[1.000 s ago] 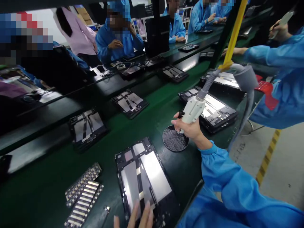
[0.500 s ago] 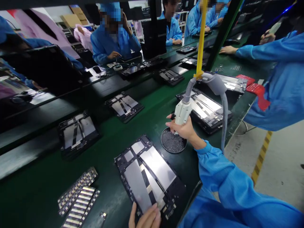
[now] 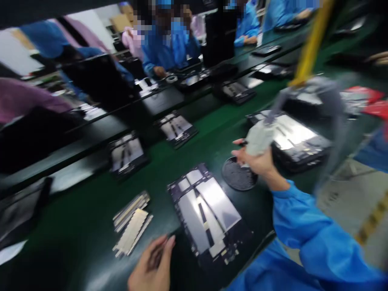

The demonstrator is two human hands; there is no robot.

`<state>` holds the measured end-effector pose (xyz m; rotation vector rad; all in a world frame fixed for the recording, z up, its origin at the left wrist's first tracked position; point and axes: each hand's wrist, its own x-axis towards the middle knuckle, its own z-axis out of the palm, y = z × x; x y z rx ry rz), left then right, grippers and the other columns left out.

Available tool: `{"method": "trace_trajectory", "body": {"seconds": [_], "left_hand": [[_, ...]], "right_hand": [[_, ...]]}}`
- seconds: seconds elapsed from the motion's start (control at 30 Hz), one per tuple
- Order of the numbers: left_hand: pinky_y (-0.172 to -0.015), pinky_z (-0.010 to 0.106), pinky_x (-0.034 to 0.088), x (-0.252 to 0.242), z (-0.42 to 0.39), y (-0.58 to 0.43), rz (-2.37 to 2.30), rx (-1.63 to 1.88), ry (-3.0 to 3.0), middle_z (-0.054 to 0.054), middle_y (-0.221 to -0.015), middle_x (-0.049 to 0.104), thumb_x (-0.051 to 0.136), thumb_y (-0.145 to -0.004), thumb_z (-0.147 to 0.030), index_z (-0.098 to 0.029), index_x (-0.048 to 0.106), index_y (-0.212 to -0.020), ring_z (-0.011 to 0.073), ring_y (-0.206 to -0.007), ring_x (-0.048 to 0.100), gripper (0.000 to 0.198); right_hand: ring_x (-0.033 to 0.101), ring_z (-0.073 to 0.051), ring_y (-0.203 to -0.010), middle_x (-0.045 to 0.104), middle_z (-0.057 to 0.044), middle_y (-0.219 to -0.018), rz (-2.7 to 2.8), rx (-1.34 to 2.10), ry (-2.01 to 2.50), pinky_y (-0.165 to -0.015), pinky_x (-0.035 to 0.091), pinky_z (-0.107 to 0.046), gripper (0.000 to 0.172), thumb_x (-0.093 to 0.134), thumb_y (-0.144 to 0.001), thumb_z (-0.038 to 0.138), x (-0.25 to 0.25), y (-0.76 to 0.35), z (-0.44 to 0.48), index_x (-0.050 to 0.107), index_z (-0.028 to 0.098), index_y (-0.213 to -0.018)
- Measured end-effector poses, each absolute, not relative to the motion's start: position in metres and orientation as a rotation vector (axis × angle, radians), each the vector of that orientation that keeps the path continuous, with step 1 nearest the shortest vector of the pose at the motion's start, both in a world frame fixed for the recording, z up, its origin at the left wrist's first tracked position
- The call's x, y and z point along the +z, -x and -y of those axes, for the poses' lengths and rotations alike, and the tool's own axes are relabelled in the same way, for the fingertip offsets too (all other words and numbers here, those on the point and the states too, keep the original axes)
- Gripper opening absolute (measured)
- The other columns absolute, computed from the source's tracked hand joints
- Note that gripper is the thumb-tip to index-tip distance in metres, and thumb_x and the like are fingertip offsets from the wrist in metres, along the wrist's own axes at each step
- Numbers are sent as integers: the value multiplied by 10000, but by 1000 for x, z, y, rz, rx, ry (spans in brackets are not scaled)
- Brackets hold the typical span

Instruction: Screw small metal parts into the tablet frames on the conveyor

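Note:
My right hand (image 3: 263, 165) is wrapped round a pale electric screwdriver (image 3: 259, 138), blurred by motion, over a round black screw dish (image 3: 236, 180). The screwdriver hangs from a yellow strap (image 3: 312, 44) and a grey hose. In front of me an opened tablet (image 3: 209, 210), with silver battery panels and dark flex cables showing, lies on the green mat. To its lower left, apart from it, is my left hand (image 3: 151, 264). Its thumb and fingers are pinched together around something dark that I cannot make out. Beyond that hand rest small strips of parts (image 3: 133, 230).
Another opened tablet (image 3: 298, 139) lies to the right on a black stack. More open tablets (image 3: 127, 155) line the far side of the bench. Co-workers in blue (image 3: 165, 48) sit across from me. Red packets (image 3: 376, 103) lie at the far right.
My left hand has come off the tablet's lower edge and moved left, its fingers now pinched. My view has swung left. My right hand still grips the screwdriver over the dish.

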<state>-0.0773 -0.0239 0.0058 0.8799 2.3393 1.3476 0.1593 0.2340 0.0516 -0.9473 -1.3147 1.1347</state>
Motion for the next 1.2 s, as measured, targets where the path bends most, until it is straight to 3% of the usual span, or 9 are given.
{"method": "trace_trajectory", "body": {"seconds": [0.13, 0.37, 0.5, 0.67, 0.9, 1.0, 1.2], "left_hand": [[-660, 286, 588, 17, -2, 80, -1971, 1372, -534, 51, -647, 713, 805, -551, -443, -145, 659, -720, 202, -655, 706, 373], [-540, 225, 499, 22, -33, 87, -1918, 1178, -817, 48, -673, 695, 677, -717, -377, -133, 684, -773, 155, -656, 659, 250], [-655, 256, 492, 21, -43, 88, -1959, 1171, -950, 40, -704, 691, 664, -729, -257, -152, 690, -711, 157, -713, 630, 110], [-732, 275, 484, 19, -47, 88, -1989, 1162, -995, 49, -778, 679, 639, -757, -214, -144, 679, -747, 144, -744, 599, 81], [-397, 195, 451, 18, -59, 107, -1756, 1007, -868, 12, -614, 625, 679, -688, -170, -115, 624, -778, 118, -486, 593, 118], [-378, 159, 436, 18, -63, 113, -1694, 987, -838, 12, -596, 629, 651, -677, -120, -113, 617, -734, 108, -477, 604, 67], [-377, 155, 443, 16, -63, 113, -1658, 1006, -799, 27, -614, 646, 606, -686, -93, -112, 617, -703, 104, -477, 611, 28]], "right_hand": [[528, -119, -390, 565, 71, -444, 1272, 1046, 845, -454, 463, -276, 240, 765, -645, 200, 74, -154, -222, 655, 201, -858], [523, -124, -395, 561, 58, -466, 1434, 1286, 616, -450, 482, -299, 230, 741, -720, 165, 94, -118, -188, 648, 223, -922], [547, -126, -438, 567, 62, -504, 1585, 1354, 584, -472, 484, -290, 242, 715, -784, 241, 88, -96, -172, 626, 239, -1010], [539, -131, -430, 549, 61, -482, 1647, 1474, 539, -463, 490, -292, 244, 706, -765, 282, 92, -59, -148, 619, 208, -981], [538, -131, -442, 553, 39, -493, 1671, 1697, 559, -485, 501, -292, 284, 768, -649, 328, 82, -3, -130, 642, 169, -848], [526, -137, -433, 534, 32, -479, 1679, 1728, 619, -490, 501, -309, 290, 797, -613, 358, 72, 6, -130, 638, 176, -774], [516, -130, -436, 532, 42, -486, 1720, 1708, 597, -480, 483, -286, 300, 777, -638, 340, 65, 9, -131, 643, 183, -857]]}}
